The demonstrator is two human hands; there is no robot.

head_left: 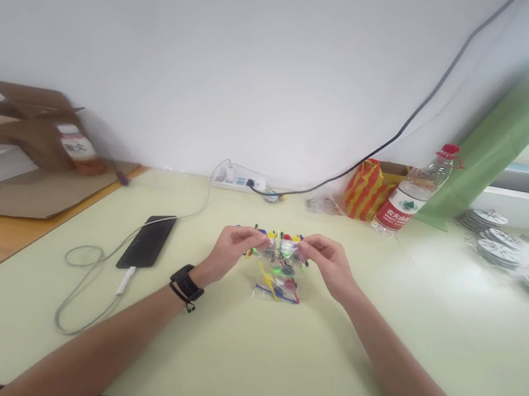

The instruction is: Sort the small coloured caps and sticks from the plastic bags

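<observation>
Between my two hands is a clear plastic bag (287,254), its near edges pinched by fingers and thumb on either side. My left hand (230,250), with a black watch on the wrist, is closed on the bag's left side. At the right side, my right hand (328,261) grips it in the same way. Small colourful plastic pieces in red, yellow, blue and green show in and behind the bag; which lie inside I cannot tell. Just below, on the table, lies a small clear packet (278,289) with yellow, blue and red pieces.
A black phone (147,243) with a white charging cable lies left on the table (198,349). A power strip (239,179) stands by the wall. A water bottle (409,198) and striped bag (367,191) are at back right, stacked discs (496,250) far right, a cardboard box (34,146) left.
</observation>
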